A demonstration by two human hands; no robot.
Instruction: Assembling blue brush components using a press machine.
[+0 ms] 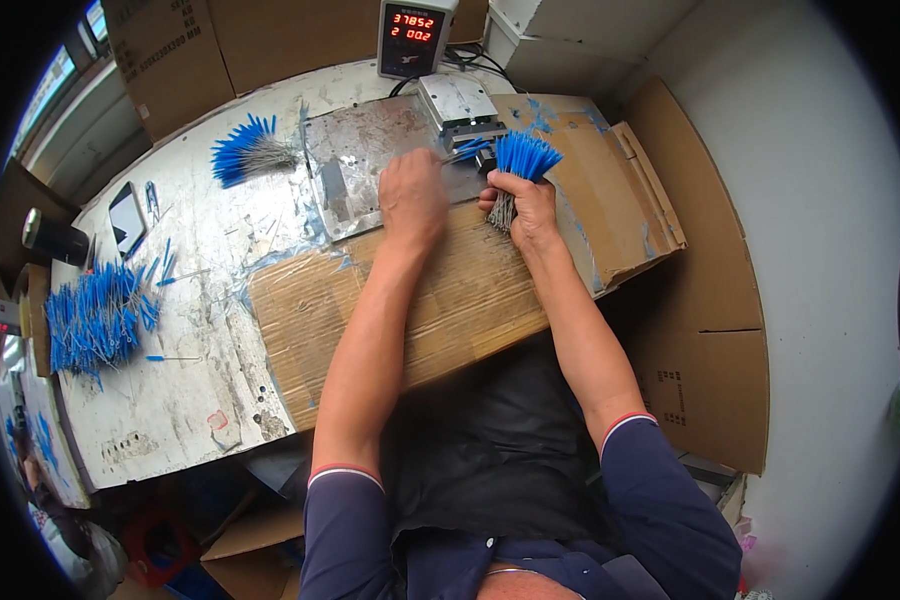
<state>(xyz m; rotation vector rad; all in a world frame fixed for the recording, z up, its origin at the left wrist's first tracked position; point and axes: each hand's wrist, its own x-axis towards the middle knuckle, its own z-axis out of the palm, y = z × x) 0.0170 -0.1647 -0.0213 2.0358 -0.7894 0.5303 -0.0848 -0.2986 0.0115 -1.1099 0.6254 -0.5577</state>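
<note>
My right hand (pixel 526 205) is closed round an upright bundle of blue-tipped wire pieces (pixel 526 156), their grey wire ends sticking out below the fingers. To its left my left hand (pixel 413 195), blurred by motion, is curled over a scuffed metal plate (pixel 355 140). Its fingertips are hidden, so what they hold cannot be made out. Between the hands a few blue tips (pixel 470 150) show beside a small machine (pixel 458 105) with a metal top and a black part. More blue-tipped wire pieces lie in a fanned bunch (pixel 250 150) left of the plate.
A large heap of blue-tipped wire pieces (pixel 100 315) covers the left of the white worktable (pixel 220 340), with a few loose ones beside it. A phone (pixel 126 217) and dark cylinder (pixel 55 237) lie behind. Cardboard (pixel 400 310) covers the front; a red-digit display box (pixel 413 38) stands behind.
</note>
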